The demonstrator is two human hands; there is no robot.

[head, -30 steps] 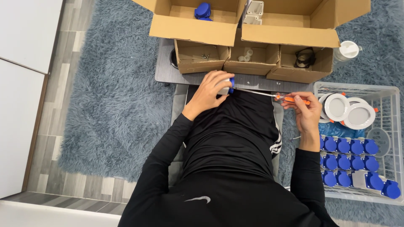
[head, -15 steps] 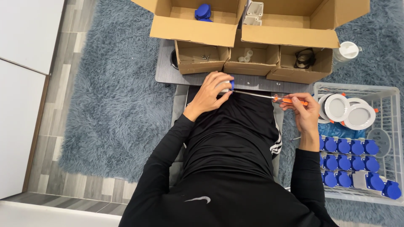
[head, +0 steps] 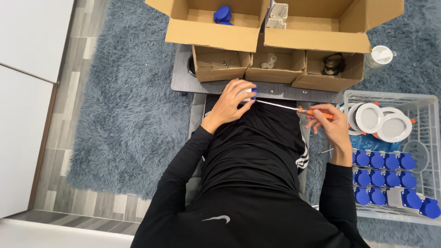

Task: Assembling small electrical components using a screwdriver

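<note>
From above, a shaggy blue-grey rug [head: 119,115] covers grey plank flooring, and a low dark grey worktop [head: 183,82] carries open brown cardboard boxes [head: 216,34]. A white wire basket [head: 427,110] at the right holds blue plastic caps [head: 386,161] and round white light fittings [head: 394,126]. The left hand [head: 232,103] curls closed over a small white-and-blue part [head: 249,94] at the worktop's edge. The right hand [head: 331,125] pinches an orange-handled screwdriver [head: 317,112], its thin shaft reaching the part.

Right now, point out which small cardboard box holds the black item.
The rightmost small box of the three in the row: it holds a black item; the others hold only small pale bits.
</note>
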